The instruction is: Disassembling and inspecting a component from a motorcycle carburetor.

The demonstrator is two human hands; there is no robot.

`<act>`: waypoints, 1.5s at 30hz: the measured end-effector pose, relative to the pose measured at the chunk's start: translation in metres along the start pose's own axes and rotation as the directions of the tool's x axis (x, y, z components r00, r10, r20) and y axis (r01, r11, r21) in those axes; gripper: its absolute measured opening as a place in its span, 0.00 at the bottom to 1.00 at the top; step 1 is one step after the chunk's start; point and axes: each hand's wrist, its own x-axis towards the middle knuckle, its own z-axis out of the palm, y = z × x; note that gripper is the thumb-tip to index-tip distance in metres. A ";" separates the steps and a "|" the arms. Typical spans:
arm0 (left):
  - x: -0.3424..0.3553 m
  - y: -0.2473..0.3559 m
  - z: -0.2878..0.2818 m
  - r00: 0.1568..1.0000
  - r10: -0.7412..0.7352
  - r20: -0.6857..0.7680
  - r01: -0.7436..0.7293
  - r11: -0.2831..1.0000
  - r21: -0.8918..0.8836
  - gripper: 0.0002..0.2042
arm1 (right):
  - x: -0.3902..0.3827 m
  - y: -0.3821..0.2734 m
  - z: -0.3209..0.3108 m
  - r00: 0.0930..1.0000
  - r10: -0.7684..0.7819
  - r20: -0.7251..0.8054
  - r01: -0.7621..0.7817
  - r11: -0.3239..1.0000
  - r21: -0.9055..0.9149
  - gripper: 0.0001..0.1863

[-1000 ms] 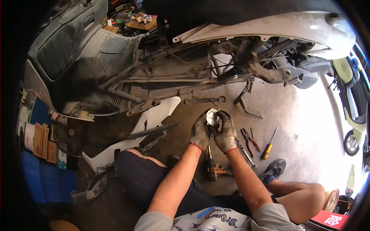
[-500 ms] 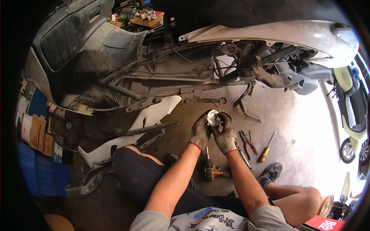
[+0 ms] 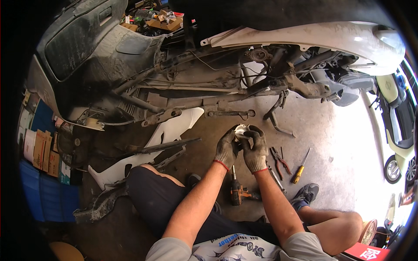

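Both my hands wear dirty knit work gloves with dark palms and red cuffs. Between them, above the concrete floor, is a small round silvery metal part [image 3: 240, 131]. My left hand [image 3: 226, 148] has its fingers curled round the part's left side. From the right, my right hand [image 3: 255, 150] grips the same part with thumb and fingers. The gloves hide its underside, so its exact kind is unclear. Just below my hands an orange and black cordless drill [image 3: 237, 191] lies on the floor, with a long socket at its front.
Pliers with red handles [image 3: 281, 163], a yellow-handled screwdriver [image 3: 301, 168] and a wrench [image 3: 277, 179] lie to the right. A stripped scooter frame [image 3: 183, 103] with its stand [image 3: 276, 122] spans the far side. White body panels [image 3: 167, 132] lie left. Cardboard boxes [image 3: 42, 150] stand at the far left.
The metal part has tilted slightly in my hands, and my right fingers have shifted over it. Both forearms stay nearly in place.
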 end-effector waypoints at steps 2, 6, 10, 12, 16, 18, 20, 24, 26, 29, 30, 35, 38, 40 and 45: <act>0.001 0.000 -0.001 1.000 -0.021 -0.002 0.021 1.000 -0.018 0.19 | 0.000 0.000 0.000 1.000 -0.002 -0.007 0.002 1.000 0.000 0.12; 0.005 -0.005 -0.005 1.000 -0.001 0.010 0.001 1.000 0.000 0.16 | 0.001 0.000 0.000 1.000 -0.005 -0.021 0.005 1.000 0.002 0.10; 0.007 -0.007 -0.006 1.000 -0.008 0.012 0.007 1.000 0.022 0.17 | 0.001 0.002 0.001 0.998 0.003 -0.064 -0.002 1.000 0.008 0.09; 0.007 -0.008 -0.006 1.000 -0.008 0.014 0.008 1.000 0.030 0.17 | 0.000 0.003 0.002 0.997 0.002 -0.073 -0.001 1.000 0.013 0.08; 0.007 -0.008 -0.007 0.999 -0.011 0.033 0.010 1.000 0.030 0.17 | 0.000 0.006 0.004 0.996 -0.011 -0.093 0.012 1.000 0.018 0.08; 0.006 -0.007 -0.006 0.999 -0.023 0.026 0.023 1.000 0.014 0.17 | 0.000 0.007 0.004 0.996 -0.006 -0.087 0.007 1.000 0.013 0.08; 0.005 -0.005 -0.003 0.999 -0.036 0.020 0.036 0.999 -0.001 0.18 | -0.001 0.007 0.004 0.997 -0.001 -0.081 0.001 1.000 0.007 0.08; 0.003 -0.005 -0.003 1.000 -0.019 0.022 0.018 0.999 0.034 0.17 | -0.001 0.006 0.004 0.998 0.013 -0.063 -0.015 0.999 -0.029 0.09; 0.001 -0.004 0.002 1.000 -0.008 0.023 0.007 0.997 0.077 0.18 | -0.001 0.007 0.003 0.998 0.021 -0.063 -0.024 0.999 -0.047 0.10; -0.001 -0.003 0.003 0.999 -0.006 0.040 0.002 0.996 0.095 0.18 | 0.001 0.004 0.002 0.997 0.006 -0.075 -0.011 0.997 -0.073 0.10; -0.002 -0.003 0.004 1.000 0.008 0.018 -0.010 0.991 0.130 0.18 | 0.001 0.003 0.002 0.997 -0.011 -0.081 0.004 0.996 -0.084 0.10; -0.006 -0.004 0.010 0.995 0.094 0.015 -0.095 0.950 0.297 0.17 | 0.004 -0.001 -0.002 0.994 -0.050 -0.099 0.038 0.992 -0.123 0.09; -0.008 -0.003 0.016 0.993 0.117 0.008 -0.114 0.946 0.303 0.18 | 0.005 -0.001 -0.002 0.993 -0.071 -0.090 0.056 0.986 -0.158 0.09; -0.010 -0.003 0.018 0.990 0.138 0.019 -0.138 0.944 0.300 0.19 | 0.006 0.000 -0.002 0.996 -0.040 -0.081 0.024 0.981 -0.191 0.08; -0.010 -0.003 0.018 0.991 0.125 0.043 -0.131 0.966 0.224 0.19 | 0.004 0.000 0.001 0.992 -0.047 -0.115 0.028 0.988 -0.154 0.08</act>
